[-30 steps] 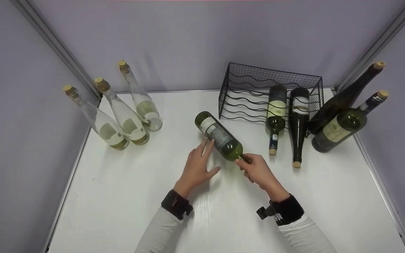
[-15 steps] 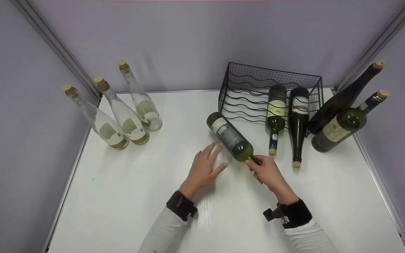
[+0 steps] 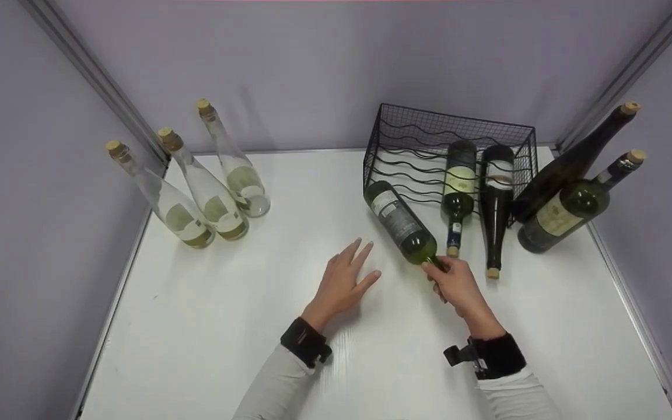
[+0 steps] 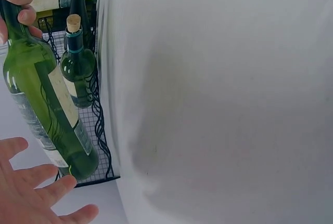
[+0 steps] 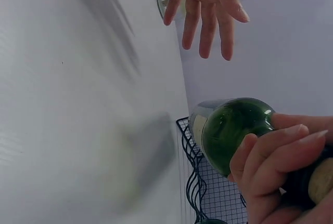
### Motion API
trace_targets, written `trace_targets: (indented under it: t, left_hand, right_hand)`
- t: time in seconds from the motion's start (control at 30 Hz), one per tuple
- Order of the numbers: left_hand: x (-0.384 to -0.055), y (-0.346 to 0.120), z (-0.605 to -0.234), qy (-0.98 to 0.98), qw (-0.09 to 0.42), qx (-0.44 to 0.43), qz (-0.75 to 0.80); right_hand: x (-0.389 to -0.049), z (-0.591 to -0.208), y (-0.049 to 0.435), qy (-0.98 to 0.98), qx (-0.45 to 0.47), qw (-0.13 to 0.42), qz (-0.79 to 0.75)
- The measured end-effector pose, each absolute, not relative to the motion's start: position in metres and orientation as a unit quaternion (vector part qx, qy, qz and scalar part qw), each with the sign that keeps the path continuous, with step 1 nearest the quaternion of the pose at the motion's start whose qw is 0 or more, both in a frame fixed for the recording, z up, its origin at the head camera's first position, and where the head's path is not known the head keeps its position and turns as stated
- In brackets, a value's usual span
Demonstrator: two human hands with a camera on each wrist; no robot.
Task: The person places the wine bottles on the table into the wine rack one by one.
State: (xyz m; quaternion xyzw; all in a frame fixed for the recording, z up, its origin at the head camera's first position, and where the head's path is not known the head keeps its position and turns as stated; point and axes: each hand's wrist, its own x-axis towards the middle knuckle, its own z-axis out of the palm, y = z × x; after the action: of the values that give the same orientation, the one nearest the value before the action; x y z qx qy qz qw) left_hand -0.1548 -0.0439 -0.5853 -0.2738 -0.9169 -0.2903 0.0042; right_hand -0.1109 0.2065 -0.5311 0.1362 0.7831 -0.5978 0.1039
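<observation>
A green wine bottle (image 3: 403, 226) with a dark and white label lies aslant above the table, its base toward the black wire rack (image 3: 406, 157). My right hand (image 3: 455, 283) grips it by the neck; in the right wrist view the cork (image 5: 321, 180) shows beyond the curled fingers (image 5: 281, 156). To the left, my left hand (image 3: 345, 280) is held with fingers spread, apart from the bottle and holding nothing. Two corked bottles lie side by side in the rack's right part, a green one with a cream label (image 3: 459, 186) and a slimmer dark one (image 3: 496, 204), necks toward me.
Right of the rack stand a tall dark bottle (image 3: 575, 160) and a green bottle with a cream label (image 3: 566, 210). Three clear corked bottles (image 3: 216, 204) stand at the table's back left. Walls bound the white table (image 3: 225, 326) at the back and sides.
My right hand has carried the green wine bottle rightward, bringing its base to the rack's front left. My left hand has shifted right a little and come away from the bottle.
</observation>
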Motion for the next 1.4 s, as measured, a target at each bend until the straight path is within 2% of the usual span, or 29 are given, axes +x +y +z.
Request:
trace_targets:
  t: [0.57,0.8,1.4]
  left_hand:
    - [-0.154,-0.037,-0.589,-0.913,0.006,-0.279,-0.297]
    - [-0.153,-0.035,-0.588,-0.912,0.005,-0.278,-0.300]
    - [-0.153,-0.020,-0.590,-0.908,-0.016,-0.265,-0.323]
  right_hand:
    - [-0.115,-0.541,0.213,0.766,0.183,0.055,-0.614]
    - [-0.119,-0.552,0.209,0.755,0.194,0.015,-0.627]
    - [-0.139,-0.578,0.190,0.734,0.222,-0.041,-0.640]
